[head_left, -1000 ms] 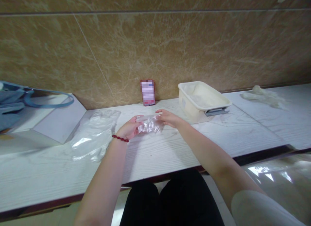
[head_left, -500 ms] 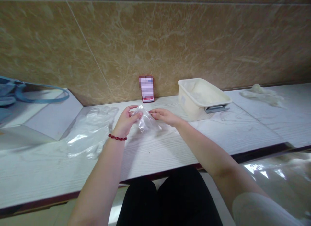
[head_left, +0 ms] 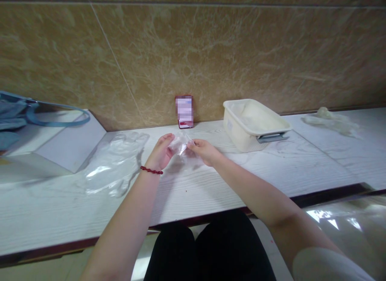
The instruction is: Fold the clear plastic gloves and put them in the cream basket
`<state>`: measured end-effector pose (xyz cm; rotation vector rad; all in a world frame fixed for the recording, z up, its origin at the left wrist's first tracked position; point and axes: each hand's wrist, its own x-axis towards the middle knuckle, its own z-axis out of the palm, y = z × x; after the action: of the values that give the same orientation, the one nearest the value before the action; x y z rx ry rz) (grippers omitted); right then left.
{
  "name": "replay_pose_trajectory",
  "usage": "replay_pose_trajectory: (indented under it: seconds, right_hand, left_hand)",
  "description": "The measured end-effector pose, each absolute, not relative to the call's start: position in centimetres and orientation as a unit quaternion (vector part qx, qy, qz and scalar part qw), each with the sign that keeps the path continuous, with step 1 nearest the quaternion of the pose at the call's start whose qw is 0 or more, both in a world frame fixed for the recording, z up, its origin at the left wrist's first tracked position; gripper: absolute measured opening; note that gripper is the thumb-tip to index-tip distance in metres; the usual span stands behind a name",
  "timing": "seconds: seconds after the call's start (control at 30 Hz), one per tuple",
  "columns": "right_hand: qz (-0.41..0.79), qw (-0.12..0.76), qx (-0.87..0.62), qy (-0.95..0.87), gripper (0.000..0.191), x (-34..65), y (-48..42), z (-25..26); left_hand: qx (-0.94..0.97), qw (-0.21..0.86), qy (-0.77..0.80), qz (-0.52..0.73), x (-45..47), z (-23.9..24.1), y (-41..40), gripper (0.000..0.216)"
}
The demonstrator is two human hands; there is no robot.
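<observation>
Between my hands, a crumpled piece of thin clear plastic is held just above the table; whether it is a glove or a bag I cannot tell. My left hand, with a red bead bracelet at the wrist, pinches its left side. The fingers of my right hand are closed on its right side. To the left, clear disposable plastic gloves lie flat in a layered pile, their finger shapes showing.
A phone leans on the tiled wall behind my hands. Right of it stands a cream plastic bin with a grey handle. A white box and a blue strapped bag sit at left. Crumpled plastic lies far right on the white table.
My hands have shifted the clear plastic slightly, and it looks more bunched. My right fingers now grip further onto it. The whole view has moved a little.
</observation>
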<state>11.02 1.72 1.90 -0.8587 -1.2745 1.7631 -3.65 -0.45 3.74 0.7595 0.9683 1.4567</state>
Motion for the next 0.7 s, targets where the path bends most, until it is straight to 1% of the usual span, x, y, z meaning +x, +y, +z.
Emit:
replay_pose_trajectory:
  seconds: [0.07, 0.13, 0.3, 0.5, 0.57, 0.7]
  right_hand:
    - [0.697, 0.404, -0.342, -0.483, 0.024, 11.1, 1.9, 1.8]
    - [0.696, 0.421, -0.350, -0.464, 0.027, 11.0, 2.1, 1.7]
    - [0.695, 0.454, -0.348, -0.436, 0.033, 10.8, 2.0, 1.4]
    - [0.698, 0.471, -0.335, -0.424, 0.035, 10.3, 1.8, 0.8]
    - [0.699, 0.469, -0.337, -0.423, 0.034, 10.2, 1.7, 0.7]
    - [0.712, 0.423, -0.332, -0.451, 0.026, 10.2, 1.5, 0.9]
  left_hand:
    - [0.321, 0.603, 0.409, 0.605, -3.8, 3.4, -0.2, 0.022]
    - [0.328, 0.619, 0.410, 0.584, -3.7, 3.1, -0.1, 0.025]
    - [0.330, 0.595, 0.420, 0.600, -2.5, 2.5, -0.1, 0.034]
    - [0.336, 0.621, 0.444, 0.551, -1.1, 1.8, -0.3, 0.044]
    - [0.353, 0.573, 0.466, 0.574, -0.9, 1.1, -0.1, 0.041]
    - [0.411, 0.381, 0.563, 0.607, -1.4, 0.0, 0.3, 0.041]
